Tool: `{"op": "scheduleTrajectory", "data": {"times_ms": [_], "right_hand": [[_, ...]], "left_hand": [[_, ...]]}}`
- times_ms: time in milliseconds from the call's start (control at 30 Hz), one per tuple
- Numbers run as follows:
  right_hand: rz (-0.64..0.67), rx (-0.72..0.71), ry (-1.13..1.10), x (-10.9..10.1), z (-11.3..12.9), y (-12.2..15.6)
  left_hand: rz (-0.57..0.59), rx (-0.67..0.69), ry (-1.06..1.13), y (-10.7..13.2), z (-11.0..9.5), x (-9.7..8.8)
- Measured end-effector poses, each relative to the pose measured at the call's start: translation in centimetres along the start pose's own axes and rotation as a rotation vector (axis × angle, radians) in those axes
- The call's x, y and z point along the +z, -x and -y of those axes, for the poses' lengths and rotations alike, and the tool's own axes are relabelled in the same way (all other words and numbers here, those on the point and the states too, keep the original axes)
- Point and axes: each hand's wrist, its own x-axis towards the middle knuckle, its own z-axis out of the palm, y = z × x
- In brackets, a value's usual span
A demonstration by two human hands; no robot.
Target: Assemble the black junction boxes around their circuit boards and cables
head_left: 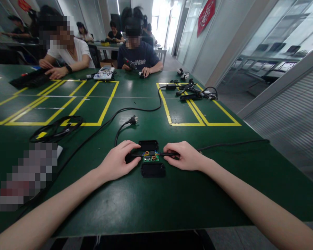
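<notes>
Between my two hands lies a small green circuit board (151, 158) with copper coils and coloured wires. A black cable leaves it on each side. My left hand (120, 159) curls around the left cable, thumb and fingers close to the board's edge. On the other side my right hand (184, 156) pinches the right cable (169, 154) near the board. One black case half (148, 145) sits just beyond the board, and another black case half (153, 170) lies just in front of it. A power plug (133, 120) rests farther off, its cord running toward my left hand.
A coiled black cable (56, 129) and a long cord cross the left side. Cables and black parts (195, 93) are heaped at the far right. Yellow tape (187, 124) marks the green table (135, 205). Two people sit opposite, handling objects.
</notes>
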Motion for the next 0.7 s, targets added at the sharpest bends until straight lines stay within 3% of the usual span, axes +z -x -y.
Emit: {"op": "scheduleTrajectory", "data": {"times_ms": [433, 700], "right_hand": [[0.023, 0.023, 0.025, -0.05, 0.01, 0.0], [-0.058, 0.046, 0.021, 0.13, 0.01, -0.05]], "left_hand": [[0.026, 0.06, -0.039, 0.03, 0.21, 0.15], [-0.132, 0.112, -0.002, -0.23, -0.06, -0.26]]}}
